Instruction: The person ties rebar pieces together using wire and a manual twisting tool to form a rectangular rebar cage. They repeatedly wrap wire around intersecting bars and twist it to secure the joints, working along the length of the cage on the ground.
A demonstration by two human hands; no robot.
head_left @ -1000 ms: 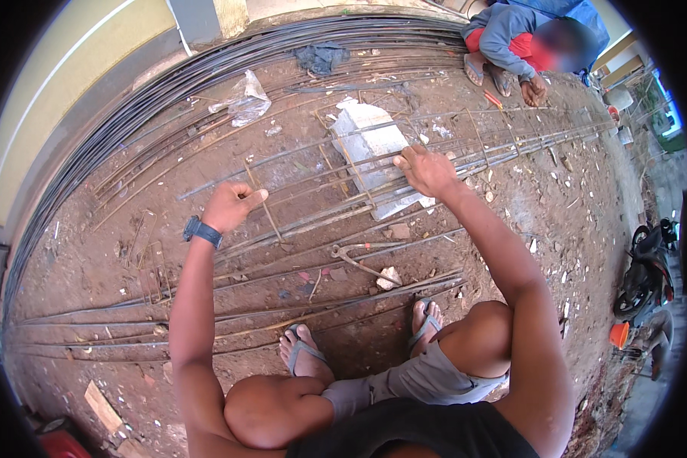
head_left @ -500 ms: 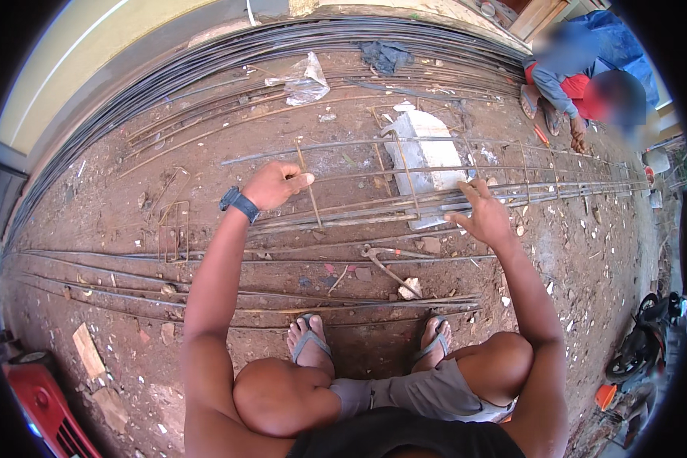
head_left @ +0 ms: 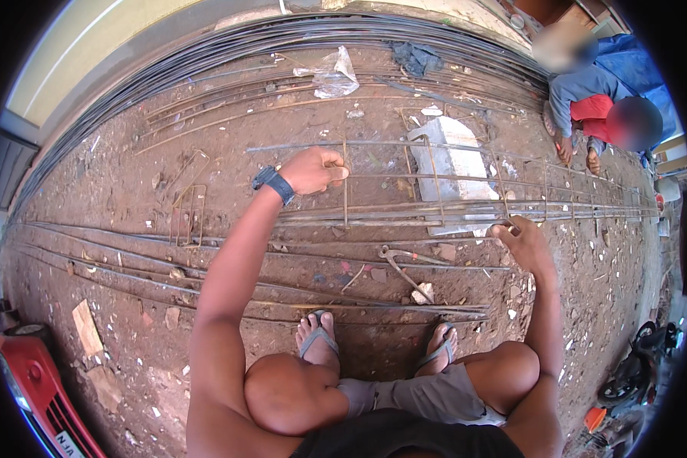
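Left hand (head_left: 313, 169) pinches a thin steel tie (head_left: 345, 183) of the rebar cage (head_left: 466, 206) lying on the dirt beside the concrete block (head_left: 454, 164). Right hand (head_left: 520, 240), curled, rests on the cage's near bars. Stiff and probably heavy, it is best gripped at the long bars.

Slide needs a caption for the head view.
Squatting person's left hand and right hand grip a rebar cage on dirt.

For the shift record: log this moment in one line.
left hand: grips upright stirrup | right hand: on rebar cage | pincers: on ground, untouched
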